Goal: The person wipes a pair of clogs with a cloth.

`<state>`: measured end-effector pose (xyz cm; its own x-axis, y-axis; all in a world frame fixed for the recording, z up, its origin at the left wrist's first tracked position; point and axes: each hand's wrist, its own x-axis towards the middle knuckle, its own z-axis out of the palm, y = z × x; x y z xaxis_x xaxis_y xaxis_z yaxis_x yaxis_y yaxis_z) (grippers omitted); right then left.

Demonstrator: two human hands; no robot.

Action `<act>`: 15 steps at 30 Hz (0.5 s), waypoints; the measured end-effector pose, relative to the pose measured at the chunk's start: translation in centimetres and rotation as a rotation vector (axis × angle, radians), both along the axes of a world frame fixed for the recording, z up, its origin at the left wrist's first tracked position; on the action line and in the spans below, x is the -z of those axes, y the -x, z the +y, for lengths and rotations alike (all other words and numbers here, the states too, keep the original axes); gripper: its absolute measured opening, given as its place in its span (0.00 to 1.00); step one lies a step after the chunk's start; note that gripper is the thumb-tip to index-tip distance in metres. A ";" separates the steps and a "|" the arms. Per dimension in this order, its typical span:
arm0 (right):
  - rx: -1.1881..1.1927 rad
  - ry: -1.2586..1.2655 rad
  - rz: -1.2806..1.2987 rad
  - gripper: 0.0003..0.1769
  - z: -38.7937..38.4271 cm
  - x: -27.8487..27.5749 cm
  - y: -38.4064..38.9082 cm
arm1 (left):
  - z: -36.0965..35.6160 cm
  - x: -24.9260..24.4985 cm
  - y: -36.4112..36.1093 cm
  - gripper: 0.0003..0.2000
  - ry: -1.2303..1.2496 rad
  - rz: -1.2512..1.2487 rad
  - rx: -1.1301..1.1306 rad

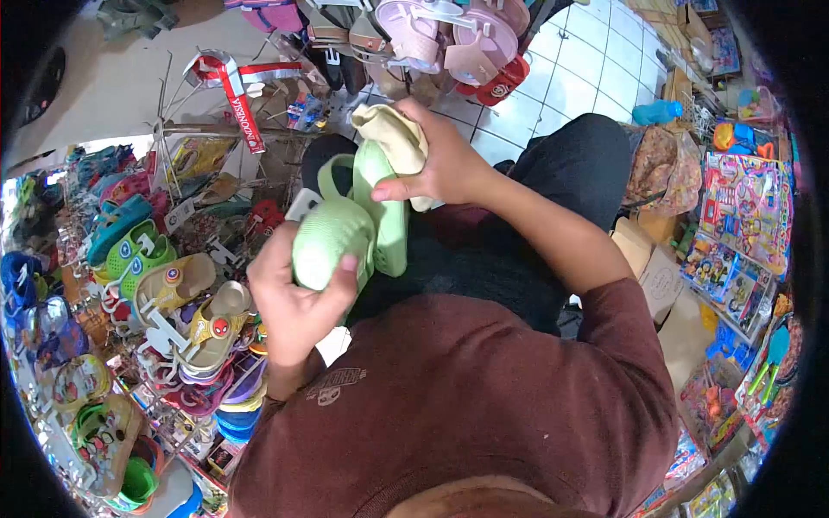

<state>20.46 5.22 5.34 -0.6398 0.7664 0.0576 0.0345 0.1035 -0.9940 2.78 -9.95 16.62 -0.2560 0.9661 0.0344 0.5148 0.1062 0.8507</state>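
Left hand (289, 306) closed around the toe of the light green clog sandals (350, 226), held over the lap. Right hand (451, 164) clutches the pale yellow cloth (395, 134), pressed against the sandals' heel end. Sandal display rack (164, 138) just beside, left.

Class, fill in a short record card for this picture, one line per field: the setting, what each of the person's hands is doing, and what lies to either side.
setting: shop stall with a tiled floor
left hand: fingers closed round the toe end of a light green sandal; one or a pair, cannot tell
right hand: holds a pale yellow cloth against the sandal's upper part
to the left: rack of children's sandals, many colours
to the right: packaged toys
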 end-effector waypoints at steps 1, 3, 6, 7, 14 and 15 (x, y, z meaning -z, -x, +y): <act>0.036 -0.027 0.039 0.50 -0.3 -0.1 0.1 | 0.2 -0.2 0.3 0.14 0.015 0.056 0.066; 0.068 -0.005 -0.009 0.51 -0.4 0.4 0.4 | 1.0 -0.4 0.7 0.14 0.077 0.033 0.119; 0.149 0.030 -0.063 0.52 -0.5 0.4 0.6 | 2.2 0.0 1.4 0.14 0.174 -0.201 0.064; 0.170 0.018 -0.002 0.52 -0.6 1.3 0.9 | 2.6 0.1 2.0 0.14 0.181 -0.284 0.027; 0.205 -0.042 -0.244 0.58 0.7 2.6 0.7 | 5.2 4.9 6.6 0.20 0.226 -0.792 -0.038; 0.178 -0.044 -0.205 0.58 0.9 2.5 0.4 | 5.2 5.3 6.8 0.21 0.228 -0.814 -0.032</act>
